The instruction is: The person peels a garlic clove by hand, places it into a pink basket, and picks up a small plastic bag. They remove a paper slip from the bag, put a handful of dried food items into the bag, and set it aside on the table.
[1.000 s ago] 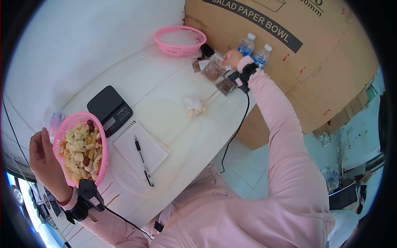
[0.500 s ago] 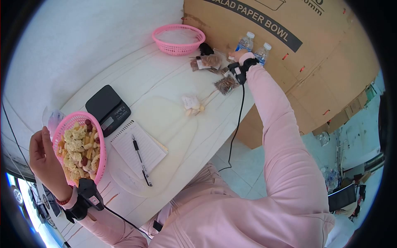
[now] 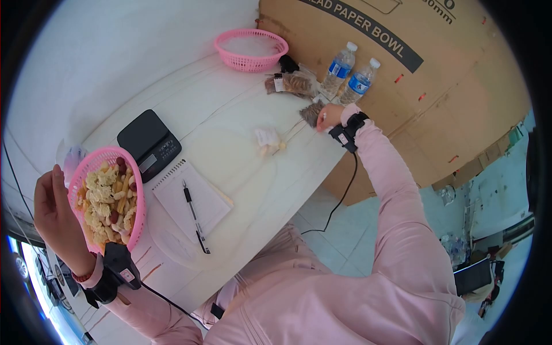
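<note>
My right hand (image 3: 329, 117) has its fingers closed at the edge of a small clear bag of dark dried pieces (image 3: 311, 112), at the far right of the table. Just behind it are two water bottles (image 3: 339, 66) and another bag of brown dried pieces (image 3: 296, 85). On the left, my left hand (image 3: 54, 221) is held beside a pink basket (image 3: 140, 215) filled with pale clumps, sticks and reddish-brown round pieces. Its fingers are loosely bent and apart, with nothing seen in them.
A black digital scale (image 3: 150, 144) and a spiral notepad (image 3: 172, 195) with a pen (image 3: 195, 215) lie mid-table. Nearby sits a small pale packet (image 3: 267, 139). A second pink basket (image 3: 250, 62) stands at the back, by a large cardboard box (image 3: 454, 115).
My right hand has come back from beside the bottles, toward me, and closed on the small bag of dark dried pieces. Both bottles now show fully. My left hand stays by the basket.
</note>
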`<state>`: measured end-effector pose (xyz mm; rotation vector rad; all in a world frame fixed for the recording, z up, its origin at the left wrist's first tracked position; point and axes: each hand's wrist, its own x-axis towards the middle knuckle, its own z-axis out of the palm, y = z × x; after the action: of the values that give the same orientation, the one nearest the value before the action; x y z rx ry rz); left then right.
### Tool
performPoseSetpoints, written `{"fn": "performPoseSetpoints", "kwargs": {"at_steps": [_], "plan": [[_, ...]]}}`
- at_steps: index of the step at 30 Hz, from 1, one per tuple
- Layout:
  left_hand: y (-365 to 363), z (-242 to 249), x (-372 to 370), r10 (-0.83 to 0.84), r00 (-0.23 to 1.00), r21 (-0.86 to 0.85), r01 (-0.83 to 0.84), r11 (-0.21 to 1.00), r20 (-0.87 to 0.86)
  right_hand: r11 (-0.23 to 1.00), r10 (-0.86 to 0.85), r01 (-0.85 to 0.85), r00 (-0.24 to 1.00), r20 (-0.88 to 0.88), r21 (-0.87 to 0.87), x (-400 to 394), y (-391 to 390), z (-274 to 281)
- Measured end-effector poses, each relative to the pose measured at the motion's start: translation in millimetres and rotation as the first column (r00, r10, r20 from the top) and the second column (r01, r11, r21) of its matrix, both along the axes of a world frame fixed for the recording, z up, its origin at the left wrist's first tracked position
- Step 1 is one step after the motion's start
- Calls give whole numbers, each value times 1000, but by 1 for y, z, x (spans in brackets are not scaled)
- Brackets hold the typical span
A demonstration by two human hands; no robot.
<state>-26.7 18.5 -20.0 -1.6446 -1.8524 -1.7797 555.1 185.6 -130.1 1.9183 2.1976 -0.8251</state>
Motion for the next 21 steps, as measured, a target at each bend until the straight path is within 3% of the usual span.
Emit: {"fn": "performPoseSetpoints", "kwargs": {"at_steps": [1,3,5,12,14,21], "plan": [[1,0,2,5,1000,17,-5,1000,-25,997,16,-14,999,-40,72,4,5,-10],[0,-1,5,13,999,33,-11,999,-52,974,-146,158,986,-82,163,4,18,-20],[0,-1,8,8,1000,8,-8,1000,-26,959,-145,164,985,-97,232,3,29,-24],[-4,-1,-3,33,999,-54,-35,998,-34,906,-178,248,958,-223,342,-8,44,-28],[-2,0,-1,12,999,-13,-12,1000,-34,883,-263,341,928,-262,322,-11,44,-25],[-1,2,3,27,1000,-47,-26,999,5,921,-77,176,957,-280,347,-58,28,-4]]}}
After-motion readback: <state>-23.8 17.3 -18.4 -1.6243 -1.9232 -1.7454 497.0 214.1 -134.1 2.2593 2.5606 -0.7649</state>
